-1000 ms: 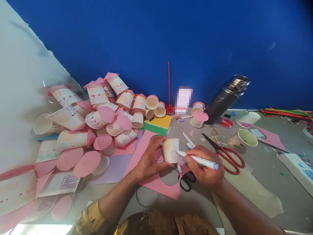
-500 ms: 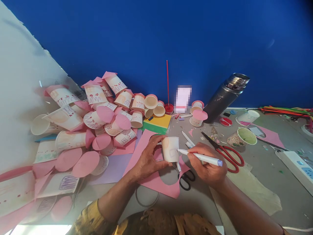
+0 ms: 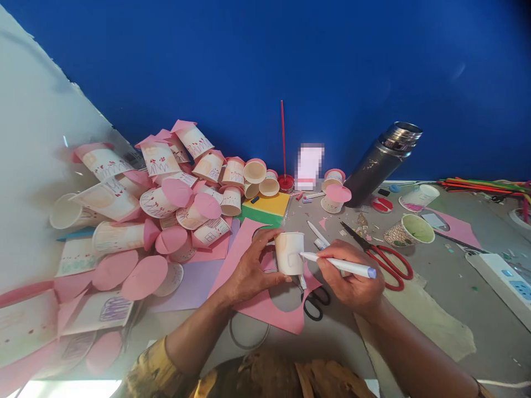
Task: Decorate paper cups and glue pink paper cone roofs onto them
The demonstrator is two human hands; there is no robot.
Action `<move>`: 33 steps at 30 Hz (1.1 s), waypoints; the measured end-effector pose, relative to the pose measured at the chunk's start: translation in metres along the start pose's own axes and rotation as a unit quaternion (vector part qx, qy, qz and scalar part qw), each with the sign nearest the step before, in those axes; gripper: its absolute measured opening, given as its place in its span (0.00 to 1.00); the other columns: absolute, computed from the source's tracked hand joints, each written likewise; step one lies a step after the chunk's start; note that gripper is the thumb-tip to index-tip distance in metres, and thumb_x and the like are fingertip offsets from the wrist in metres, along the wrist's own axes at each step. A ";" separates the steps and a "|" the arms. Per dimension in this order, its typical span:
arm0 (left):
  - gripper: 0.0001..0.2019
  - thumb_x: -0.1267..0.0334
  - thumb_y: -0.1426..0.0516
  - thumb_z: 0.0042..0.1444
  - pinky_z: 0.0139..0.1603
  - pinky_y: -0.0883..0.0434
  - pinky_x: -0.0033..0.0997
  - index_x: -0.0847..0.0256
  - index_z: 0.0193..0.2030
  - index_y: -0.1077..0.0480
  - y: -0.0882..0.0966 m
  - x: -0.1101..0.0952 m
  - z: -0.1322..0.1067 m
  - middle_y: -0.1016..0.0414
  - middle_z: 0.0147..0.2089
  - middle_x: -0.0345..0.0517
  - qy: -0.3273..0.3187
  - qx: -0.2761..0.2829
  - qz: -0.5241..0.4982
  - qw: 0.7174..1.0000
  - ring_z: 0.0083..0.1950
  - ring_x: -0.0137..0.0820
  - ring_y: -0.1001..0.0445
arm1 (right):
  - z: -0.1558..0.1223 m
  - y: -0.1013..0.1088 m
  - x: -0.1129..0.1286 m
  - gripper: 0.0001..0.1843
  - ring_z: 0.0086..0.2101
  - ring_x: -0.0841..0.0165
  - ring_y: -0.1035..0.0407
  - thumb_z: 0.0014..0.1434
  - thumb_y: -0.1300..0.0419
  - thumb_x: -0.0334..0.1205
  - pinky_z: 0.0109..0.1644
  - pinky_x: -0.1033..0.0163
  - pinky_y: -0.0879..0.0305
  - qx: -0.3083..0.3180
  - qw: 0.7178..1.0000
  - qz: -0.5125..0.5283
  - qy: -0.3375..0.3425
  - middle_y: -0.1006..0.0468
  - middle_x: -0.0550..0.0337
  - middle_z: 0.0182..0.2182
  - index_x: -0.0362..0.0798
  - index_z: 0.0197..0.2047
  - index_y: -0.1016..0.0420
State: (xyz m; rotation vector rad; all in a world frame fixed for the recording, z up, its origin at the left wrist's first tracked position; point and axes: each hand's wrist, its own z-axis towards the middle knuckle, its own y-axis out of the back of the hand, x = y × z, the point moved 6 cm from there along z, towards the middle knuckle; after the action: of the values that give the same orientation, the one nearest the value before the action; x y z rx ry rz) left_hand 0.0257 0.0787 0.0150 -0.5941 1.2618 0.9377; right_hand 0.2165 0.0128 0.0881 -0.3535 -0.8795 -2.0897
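My left hand (image 3: pixel 254 266) grips a white paper cup (image 3: pixel 289 246) between fingers at the rim and thumb at the base. The cup stands upright in the air, with a faint orange patch and a small pale square outline on its side. A white felt-tip pen (image 3: pixel 346 266) with a lilac end is pinched in my right hand (image 3: pixel 352 284), its tip at or very near the cup's wall by the outline. Below the cup lies pink paper (image 3: pixel 257 304) with round cutouts, and black-handled scissors (image 3: pixel 316 304) rest partly under it.
Decorated cups with pink paper roofs (image 3: pixel 145 276) are heaped at left. Red-handled scissors (image 3: pixel 392 265), a dark thermos (image 3: pixel 381 166), a green-lined cup (image 3: pixel 417 229) and a power strip (image 3: pixel 501 276) are at right. A blue wall (image 3: pixel 232 66) rises behind.
The camera view has shifted very slightly. My hands, the cup and the felt-tip pen keep almost the same pose.
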 end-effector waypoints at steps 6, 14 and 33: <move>0.41 0.60 0.26 0.47 0.69 0.34 0.53 0.49 0.67 0.36 -0.001 -0.001 0.001 0.36 0.66 0.54 0.022 0.005 -0.030 0.999 0.68 0.49 0.35 | 0.002 0.000 0.000 0.06 0.25 0.67 0.27 0.61 0.39 0.30 0.30 0.62 0.32 0.007 1.000 0.014 -0.008 0.22 0.61 0.24 0.50 0.36 0.24; 0.41 0.59 0.25 0.46 0.69 0.34 0.53 0.50 0.66 0.35 -0.002 -0.002 0.002 0.36 0.67 0.55 0.023 0.005 -0.042 0.999 0.68 0.49 0.34 | 0.003 0.002 0.001 0.06 0.26 0.66 0.26 0.60 0.39 0.29 0.31 0.61 0.29 0.003 0.999 0.037 -0.006 0.20 0.60 0.24 0.50 0.35 0.23; 0.42 0.61 0.24 0.44 0.69 0.33 0.50 0.50 0.66 0.34 -0.002 0.004 0.002 0.35 0.67 0.54 0.035 0.017 -0.089 0.995 0.67 0.48 0.32 | 0.007 0.000 0.004 0.07 0.22 0.69 0.32 0.60 0.41 0.29 0.27 0.63 0.34 0.049 0.995 0.084 -0.013 0.23 0.61 0.22 0.49 0.33 0.24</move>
State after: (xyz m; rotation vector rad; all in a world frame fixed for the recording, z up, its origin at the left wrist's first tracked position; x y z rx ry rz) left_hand 0.0286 0.0806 0.0112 -0.7069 1.2625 0.7517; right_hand 0.2135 0.0149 0.0949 -0.3895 -0.9324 -1.8850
